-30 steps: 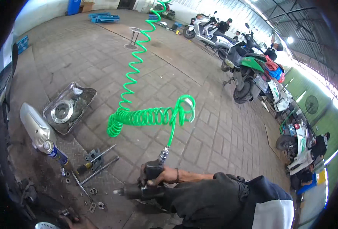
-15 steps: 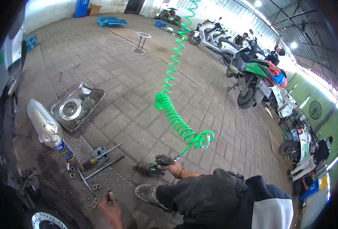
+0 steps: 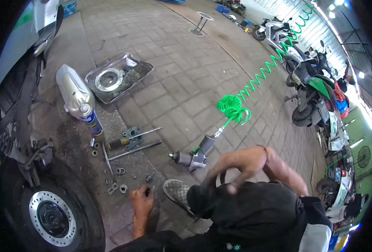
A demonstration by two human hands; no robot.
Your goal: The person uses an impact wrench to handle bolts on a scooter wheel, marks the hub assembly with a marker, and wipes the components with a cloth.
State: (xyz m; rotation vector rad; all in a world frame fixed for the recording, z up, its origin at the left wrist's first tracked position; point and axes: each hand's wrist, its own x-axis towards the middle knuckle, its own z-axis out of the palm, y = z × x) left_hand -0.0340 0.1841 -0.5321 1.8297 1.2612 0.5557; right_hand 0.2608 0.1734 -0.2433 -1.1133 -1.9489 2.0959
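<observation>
My left hand (image 3: 142,201) is low over the metal plate (image 3: 106,172), fingers curled on something dark I cannot make out, just below a small metal fitting (image 3: 150,178). My right hand (image 3: 247,161), blurred, hangs open above my dark-clad knee (image 3: 253,201). An impact wrench (image 3: 194,155) lies on the paving, joined to a coiled green air hose (image 3: 231,107). Beside my left hand are loose nuts (image 3: 123,188), a T-bar tool (image 3: 134,150), a screwdriver (image 3: 118,143) and a spray can (image 3: 91,119).
A wheel with disc (image 3: 56,220) and vehicle body (image 3: 18,50) fill the left. A silver cover (image 3: 70,90) and tray (image 3: 94,95) lie beyond the can. My shoe (image 3: 175,189) is mid-low. Scooters (image 3: 324,94), a stand (image 3: 205,17) and co-workers (image 3: 352,206) are farther off.
My right hand has let go of the impact wrench and moved right and up. My left hand has moved right and up on the plate. The view has swung left, shifting the surroundings rightward.
</observation>
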